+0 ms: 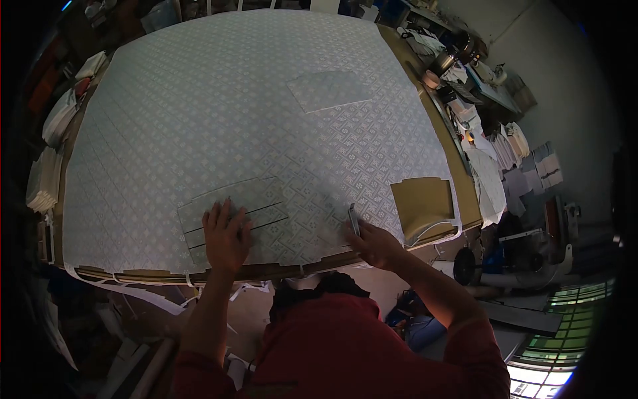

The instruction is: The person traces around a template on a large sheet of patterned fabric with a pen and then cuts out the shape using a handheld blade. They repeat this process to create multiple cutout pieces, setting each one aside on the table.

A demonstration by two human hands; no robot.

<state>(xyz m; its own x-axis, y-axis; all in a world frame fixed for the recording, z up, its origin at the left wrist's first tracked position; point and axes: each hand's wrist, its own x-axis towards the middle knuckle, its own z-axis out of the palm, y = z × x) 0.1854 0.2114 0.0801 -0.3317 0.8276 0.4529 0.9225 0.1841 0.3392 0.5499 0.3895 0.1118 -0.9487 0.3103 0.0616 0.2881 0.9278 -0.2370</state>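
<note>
Patterned pale fabric [166,120] covers the big table in front of me. My left hand [226,236] lies flat on a marked piece of the same fabric [266,195] near the front edge, fingers spread. Dark straight lines cross this piece, and part of it is hidden under the hand. To the right, close over the fabric, my right hand [375,245] is closed around a slim grey utility knife [353,219], its tip pointing away from me. Another piece of patterned fabric [330,91] lies farther back on the sheet.
At the front right, a cut-out shows brown board [422,203], with a loose fabric strip [432,226] beside it. Stacked papers or cloths [45,179] line the left edge. A cluttered side table [488,93] stands right, and a fan [531,256] is lower right.
</note>
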